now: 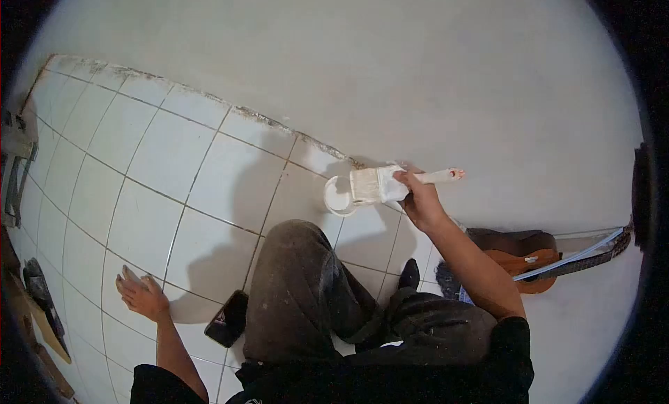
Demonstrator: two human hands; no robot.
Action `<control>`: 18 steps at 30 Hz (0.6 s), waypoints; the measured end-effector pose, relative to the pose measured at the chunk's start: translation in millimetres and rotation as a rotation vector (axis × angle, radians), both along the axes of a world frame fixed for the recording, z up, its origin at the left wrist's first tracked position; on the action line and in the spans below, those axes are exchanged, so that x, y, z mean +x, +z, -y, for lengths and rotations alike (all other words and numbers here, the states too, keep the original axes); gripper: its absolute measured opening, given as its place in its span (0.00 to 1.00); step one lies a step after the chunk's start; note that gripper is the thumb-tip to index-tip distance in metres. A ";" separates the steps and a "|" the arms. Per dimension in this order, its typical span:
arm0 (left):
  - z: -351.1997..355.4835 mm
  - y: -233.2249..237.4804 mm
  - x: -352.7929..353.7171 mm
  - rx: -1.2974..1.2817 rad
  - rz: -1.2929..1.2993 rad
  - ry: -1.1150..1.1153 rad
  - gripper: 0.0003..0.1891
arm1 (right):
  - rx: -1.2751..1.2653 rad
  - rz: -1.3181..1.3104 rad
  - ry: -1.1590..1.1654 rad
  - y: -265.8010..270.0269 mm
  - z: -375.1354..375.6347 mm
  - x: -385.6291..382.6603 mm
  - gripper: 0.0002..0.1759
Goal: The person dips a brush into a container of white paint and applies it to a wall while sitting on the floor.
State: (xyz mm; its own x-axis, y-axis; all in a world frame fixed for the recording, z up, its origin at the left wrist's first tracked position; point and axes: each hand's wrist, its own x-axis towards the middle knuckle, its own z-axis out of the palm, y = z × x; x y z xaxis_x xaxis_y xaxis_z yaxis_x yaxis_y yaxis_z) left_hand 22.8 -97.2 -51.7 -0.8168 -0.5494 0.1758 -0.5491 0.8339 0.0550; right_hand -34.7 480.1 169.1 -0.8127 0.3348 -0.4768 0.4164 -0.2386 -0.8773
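My right hand [420, 198] grips a wide paintbrush [392, 184] near the base of its handle, its bristles coated in white paint. The bristle end reaches over the rim of a small white paint container [340, 196], which stands on the tiled floor close to the wall. Pale paint shows inside the container. Off to the left, my left hand [143, 296] is above the floor tiles with its fingers apart and nothing in it. A dark phone [228, 319] lies on the tiles between that hand and my knee.
A plain light wall [390, 69] meets the white tiled floor [150, 195] along a rough, chipped edge. At the right, a brown ukulele-like instrument [526, 264] leans by the wall with a pale blue strap or tube. Dark and wooden items [45, 306] lie along the far left.
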 end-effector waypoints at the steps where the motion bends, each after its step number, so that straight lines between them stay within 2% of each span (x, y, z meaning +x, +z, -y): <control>1: -0.5 1.6 0.1 -0.008 -0.003 -0.008 0.31 | 0.000 -0.001 -0.001 3.2 -0.7 -1.9 0.19; 3: 0.7 -1.8 0.6 -0.015 -0.008 -0.017 0.31 | -0.005 -0.007 -0.069 13.7 -2.1 -6.7 0.20; 5: 5.0 -12.7 3.4 -0.017 -0.082 -0.020 0.30 | 0.023 -0.099 -0.008 34.9 5.6 -14.7 0.19; 7: 5.4 -7.4 3.7 -0.012 -0.072 -0.045 0.30 | 0.373 -0.154 0.195 52.7 7.7 -22.4 0.15; 8: 5.3 -6.1 3.7 -0.009 -0.063 -0.069 0.30 | 0.704 -0.179 0.310 67.4 15.6 -26.1 0.14; 9: 7.0 -9.4 5.2 -0.006 -0.064 -0.072 0.30 | 0.707 -0.179 0.307 71.7 17.3 -30.0 0.14; 11: 12.8 -19.1 6.2 -0.056 -0.073 -0.073 0.30 | 1.221 -0.583 0.726 77.6 20.5 -35.8 0.16; 12: 10.1 -16.4 4.8 -0.053 -0.078 -0.078 0.30 | 1.586 -0.537 0.813 81.0 30.8 -36.0 0.16; 13: 6.2 -10.2 4.3 -0.043 -0.057 -0.056 0.30 | 1.591 -0.534 0.806 85.1 38.2 -34.9 0.16; 15: 3.8 -5.6 3.0 -0.032 -0.040 -0.038 0.30 | 1.813 -0.596 0.878 90.2 48.5 -33.7 0.16; 18: 2.9 -2.7 2.3 -0.019 -0.022 -0.041 0.30 | 1.959 -0.740 0.815 90.2 54.0 -40.6 0.15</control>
State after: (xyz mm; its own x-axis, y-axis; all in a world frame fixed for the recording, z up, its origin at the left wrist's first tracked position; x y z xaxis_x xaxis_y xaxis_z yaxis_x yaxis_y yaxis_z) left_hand 25.1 -100.0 -54.5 -0.8345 -0.5119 0.2041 -0.5133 0.8568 0.0503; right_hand -75.2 426.1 259.4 -0.8014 -0.5285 0.2800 -0.4664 0.8453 0.2605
